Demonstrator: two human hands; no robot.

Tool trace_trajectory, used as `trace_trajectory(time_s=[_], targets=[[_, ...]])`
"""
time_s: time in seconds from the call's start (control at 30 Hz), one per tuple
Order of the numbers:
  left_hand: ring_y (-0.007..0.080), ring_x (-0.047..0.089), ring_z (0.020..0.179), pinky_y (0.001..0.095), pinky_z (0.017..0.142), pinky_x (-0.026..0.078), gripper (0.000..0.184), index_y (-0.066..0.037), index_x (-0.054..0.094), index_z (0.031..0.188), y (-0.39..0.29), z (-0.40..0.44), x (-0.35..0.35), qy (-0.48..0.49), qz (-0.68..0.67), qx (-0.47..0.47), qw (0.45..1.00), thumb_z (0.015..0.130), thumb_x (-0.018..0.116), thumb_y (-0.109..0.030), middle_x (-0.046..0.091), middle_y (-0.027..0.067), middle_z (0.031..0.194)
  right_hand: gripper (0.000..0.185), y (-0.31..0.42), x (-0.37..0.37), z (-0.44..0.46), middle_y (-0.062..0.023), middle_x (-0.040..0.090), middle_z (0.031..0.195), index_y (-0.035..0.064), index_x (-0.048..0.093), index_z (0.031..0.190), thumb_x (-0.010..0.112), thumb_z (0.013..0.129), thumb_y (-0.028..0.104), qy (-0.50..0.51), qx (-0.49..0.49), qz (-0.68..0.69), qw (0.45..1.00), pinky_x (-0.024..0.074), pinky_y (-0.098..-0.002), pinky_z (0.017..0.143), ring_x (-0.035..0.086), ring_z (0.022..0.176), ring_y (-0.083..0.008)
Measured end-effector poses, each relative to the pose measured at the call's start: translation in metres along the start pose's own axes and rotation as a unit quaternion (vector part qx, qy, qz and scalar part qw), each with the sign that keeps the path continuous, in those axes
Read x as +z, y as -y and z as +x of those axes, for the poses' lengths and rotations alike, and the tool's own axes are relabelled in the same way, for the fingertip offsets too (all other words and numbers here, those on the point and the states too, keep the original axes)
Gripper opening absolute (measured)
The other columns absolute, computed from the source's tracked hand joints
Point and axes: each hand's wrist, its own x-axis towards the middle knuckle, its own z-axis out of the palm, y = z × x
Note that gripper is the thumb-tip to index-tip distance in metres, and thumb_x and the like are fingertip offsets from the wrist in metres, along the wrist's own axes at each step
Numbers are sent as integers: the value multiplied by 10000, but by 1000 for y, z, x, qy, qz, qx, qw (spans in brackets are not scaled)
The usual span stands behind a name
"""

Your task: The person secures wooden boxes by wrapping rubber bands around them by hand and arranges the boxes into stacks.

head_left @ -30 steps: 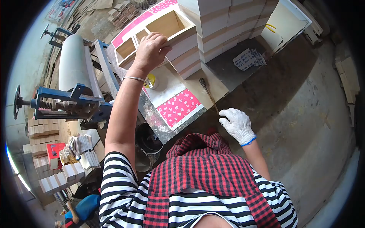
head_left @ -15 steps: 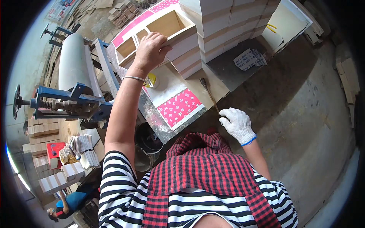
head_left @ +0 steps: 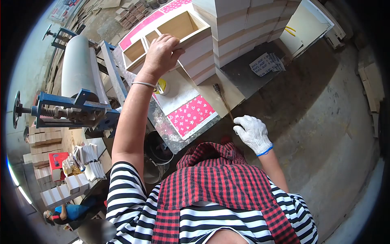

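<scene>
My bare left hand (head_left: 162,53), with a bracelet at the wrist, grips the near wall of an open wooden box (head_left: 199,34) divided into compartments. The box sits on top of a stack of white-sided boxes. My right hand (head_left: 252,132), in a white knit glove with a blue cuff, is off the table edge with its fingers loosely bent and apart. Close to its fingertips is the handle end of a brush (head_left: 221,97), which lies on the board. Pink patterned paper (head_left: 191,116) lies at the table corner, beside a yellow tape roll (head_left: 161,86).
Tall stacks of white boxes (head_left: 231,24) stand behind. A blue-framed roller machine (head_left: 79,67) is on the left. Buckets (head_left: 156,152) stand under the table corner. A printed sheet (head_left: 266,64) lies on the dark board to the right. Another person (head_left: 69,212) is at lower left.
My hands, the box and the brush stay almost where they were. The person at lower left has shifted, and a blurred dark round shape now shows beside my left sleeve.
</scene>
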Motion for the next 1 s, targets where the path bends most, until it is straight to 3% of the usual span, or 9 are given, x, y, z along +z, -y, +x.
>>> trace_trajectory(time_s=[0.17,0.33,0.47,0.57,0.6,0.7,0.8,0.93,1.0], targets=[[262,551,847,370,718,420,186,-59,573,775,1,0,3,-14,1,3,1000,697,678,-191,583,73,793,186,0,0,1,-78,607,840,131,610,897,603,753,248,1,-1,5,1000,473,-409,674,585,805,-291],[278,553,876,376,759,428,205,-60,593,837,-1,1,-2,-4,1,-5,1000,705,681,-189,597,84,853,191,-1,3,3,-87,606,835,128,610,902,613,747,240,0,-9,7,1000,475,-410,665,584,807,-298],[298,551,908,382,816,431,288,-65,594,958,10,-7,-19,-136,-1,9,991,710,688,-176,598,109,944,194,0,2,8,-92,606,831,124,610,898,616,744,242,19,7,0,1000,475,-412,669,585,804,-298],[311,547,951,390,856,429,393,-73,566,1068,62,-47,-27,-194,20,-155,968,707,695,-163,583,138,1026,200,-4,6,6,-94,607,830,121,613,897,620,739,244,27,14,-1,1000,476,-411,674,586,801,-300],[311,547,951,390,856,429,393,-73,566,1068,74,-55,-25,-197,25,-157,967,707,695,-163,583,138,1026,203,-5,8,6,-95,608,829,119,614,896,622,737,245,30,24,-4,999,476,-410,676,587,799,-301],[315,545,962,392,839,441,394,-69,560,1068,105,-79,-11,-44,124,-263,956,706,691,-152,582,148,1022,210,-4,15,4,-95,610,830,116,617,897,626,733,247,50,30,-12,998,477,-409,682,587,797,-303],[319,555,938,390,805,452,356,-56,566,1042,130,-94,21,41,129,-263,955,715,678,-140,593,154,966,213,3,19,9,-96,611,831,113,620,896,629,729,246,63,34,-16,997,477,-409,685,588,797,-306],[322,570,877,396,777,460,291,-36,562,1007,153,-111,38,80,94,-316,941,740,646,-115,594,162,898,212,19,20,23,-98,612,833,109,622,897,628,731,242,72,29,-15,997,478,-396,689,590,795,-300],[324,571,858,390,764,463,267,-33,559,998,154,-119,26,11,80,-297,952,747,630,-92,591,166,886,213,26,19,30,-98,614,840,108,625,904,626,740,243,82,22,-12,996,482,-367,691,595,788,-282]])
